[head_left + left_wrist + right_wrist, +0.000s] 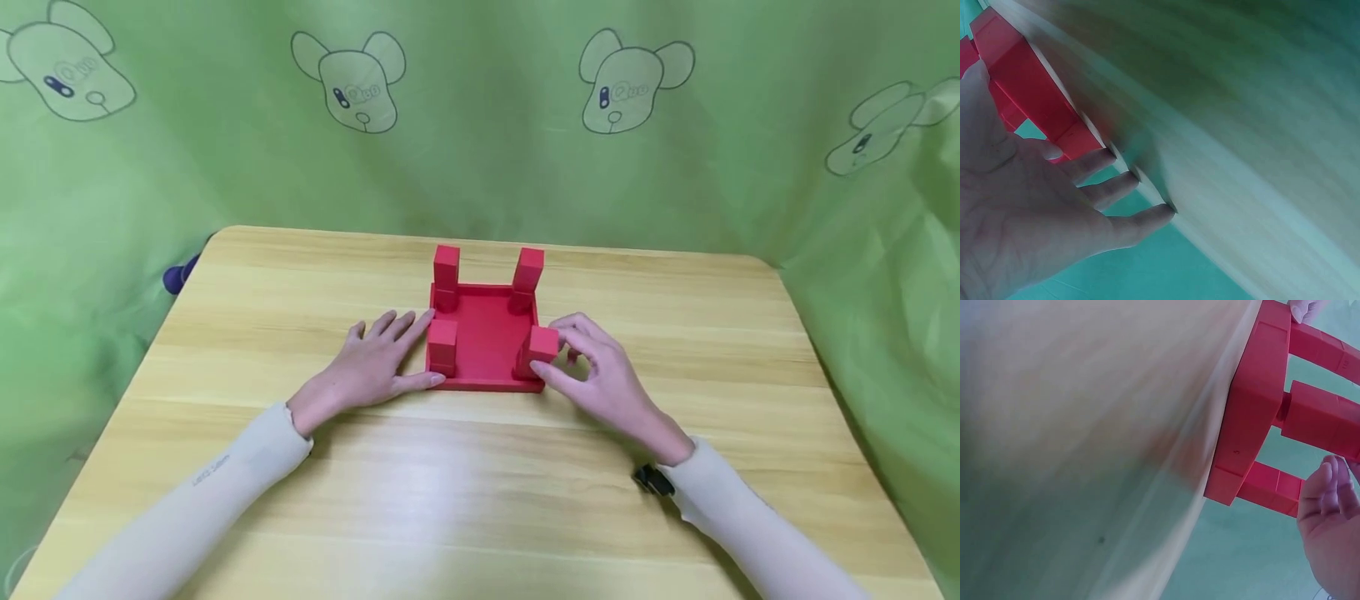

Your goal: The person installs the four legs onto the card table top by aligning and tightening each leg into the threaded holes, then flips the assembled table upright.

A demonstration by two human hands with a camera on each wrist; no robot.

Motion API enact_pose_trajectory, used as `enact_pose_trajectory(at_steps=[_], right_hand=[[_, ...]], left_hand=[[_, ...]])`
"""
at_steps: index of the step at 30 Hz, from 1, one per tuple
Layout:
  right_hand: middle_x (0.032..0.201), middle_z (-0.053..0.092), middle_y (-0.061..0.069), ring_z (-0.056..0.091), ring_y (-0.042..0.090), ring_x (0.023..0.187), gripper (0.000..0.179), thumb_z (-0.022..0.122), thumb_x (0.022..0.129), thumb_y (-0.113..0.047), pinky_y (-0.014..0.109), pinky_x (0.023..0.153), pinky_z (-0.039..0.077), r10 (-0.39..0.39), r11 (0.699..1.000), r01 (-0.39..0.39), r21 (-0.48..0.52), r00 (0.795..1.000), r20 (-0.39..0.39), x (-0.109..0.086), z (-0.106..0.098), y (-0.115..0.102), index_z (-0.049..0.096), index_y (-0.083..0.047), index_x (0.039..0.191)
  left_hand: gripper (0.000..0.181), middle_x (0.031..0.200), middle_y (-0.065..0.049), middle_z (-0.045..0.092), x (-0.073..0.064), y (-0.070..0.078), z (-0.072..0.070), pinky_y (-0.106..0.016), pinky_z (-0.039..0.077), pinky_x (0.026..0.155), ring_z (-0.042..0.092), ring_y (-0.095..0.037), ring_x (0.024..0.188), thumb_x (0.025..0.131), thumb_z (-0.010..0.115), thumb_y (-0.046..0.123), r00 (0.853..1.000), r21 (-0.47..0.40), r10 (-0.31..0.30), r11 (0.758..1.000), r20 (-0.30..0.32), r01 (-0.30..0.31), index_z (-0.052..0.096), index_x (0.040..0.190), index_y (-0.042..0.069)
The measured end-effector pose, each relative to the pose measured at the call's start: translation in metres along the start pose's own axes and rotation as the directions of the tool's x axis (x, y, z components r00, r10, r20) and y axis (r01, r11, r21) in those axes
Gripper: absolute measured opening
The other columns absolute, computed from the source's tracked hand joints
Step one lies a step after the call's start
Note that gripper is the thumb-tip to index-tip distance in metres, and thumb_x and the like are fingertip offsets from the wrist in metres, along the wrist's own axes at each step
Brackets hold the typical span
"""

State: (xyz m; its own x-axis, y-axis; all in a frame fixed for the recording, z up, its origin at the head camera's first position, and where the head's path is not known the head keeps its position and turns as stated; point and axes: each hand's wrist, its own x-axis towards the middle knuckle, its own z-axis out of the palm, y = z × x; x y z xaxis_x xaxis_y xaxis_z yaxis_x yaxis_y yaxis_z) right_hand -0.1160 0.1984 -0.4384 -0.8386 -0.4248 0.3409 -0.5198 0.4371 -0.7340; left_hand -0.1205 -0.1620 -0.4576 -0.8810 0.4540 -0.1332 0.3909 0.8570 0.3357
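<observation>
A square red tray-like base (491,333) with a low rim lies on the table, and a red square post stands at each corner. My left hand (371,358) rests flat by its left side, fingers spread, with thumb and index finger touching the rim. My right hand (600,375) pinches the front right post (543,343) between thumb and fingers. In the right wrist view, a narrow peg (1282,409) shows in a gap between this post and the base. The front left post (442,346) and both back posts stand upright. The left wrist view also shows the base's side (1035,87).
The pale wooden table (450,500) has rounded far corners. Behind and beside it hangs a green curtain (487,167) printed with cartoon heads. A dark blue object (176,277) sticks out beyond the table's left edge.
</observation>
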Motion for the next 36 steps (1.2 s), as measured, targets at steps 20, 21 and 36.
enact_pose_trajectory(at_steps=[20,21,36], right_hand=[[0.108,0.066,0.001,0.063,0.021,0.093,0.030,0.089,0.092,-0.005,0.024,0.079,0.056,-0.015,1.000,0.016,0.010,1.000,-0.017,-0.0010,0.0031,0.0018,0.073,-0.011,0.117],[0.110,0.067,0.001,0.063,0.021,0.094,0.031,0.089,0.092,-0.005,0.025,0.079,0.056,-0.012,1.000,0.012,0.008,1.000,-0.018,-0.0008,0.0031,0.0019,0.073,-0.011,0.117],[0.096,0.064,-0.001,0.060,0.017,0.081,0.044,0.091,0.090,-0.006,0.032,0.069,0.054,0.011,1.000,-0.011,-0.001,1.000,0.003,-0.0012,0.0045,0.0022,0.073,-0.010,0.130]], left_hand=[[0.102,0.176,-0.018,0.030,-0.0013,-0.0031,0.0008,-0.080,0.024,0.118,0.027,-0.048,0.160,0.102,0.054,0.076,1.000,0.013,0.001,1.000,0.002,-0.001,0.014,0.178,0.020],[0.102,0.176,-0.019,0.030,-0.0013,-0.0031,0.0008,-0.080,0.024,0.117,0.027,-0.048,0.160,0.102,0.054,0.076,1.000,0.012,0.003,1.000,-0.001,-0.003,0.015,0.178,0.020],[0.103,0.176,-0.018,0.030,-0.0013,-0.0026,0.0001,-0.080,0.023,0.118,0.026,-0.046,0.161,0.101,0.054,0.077,1.000,0.006,-0.011,1.000,0.006,0.011,0.015,0.178,0.021]])
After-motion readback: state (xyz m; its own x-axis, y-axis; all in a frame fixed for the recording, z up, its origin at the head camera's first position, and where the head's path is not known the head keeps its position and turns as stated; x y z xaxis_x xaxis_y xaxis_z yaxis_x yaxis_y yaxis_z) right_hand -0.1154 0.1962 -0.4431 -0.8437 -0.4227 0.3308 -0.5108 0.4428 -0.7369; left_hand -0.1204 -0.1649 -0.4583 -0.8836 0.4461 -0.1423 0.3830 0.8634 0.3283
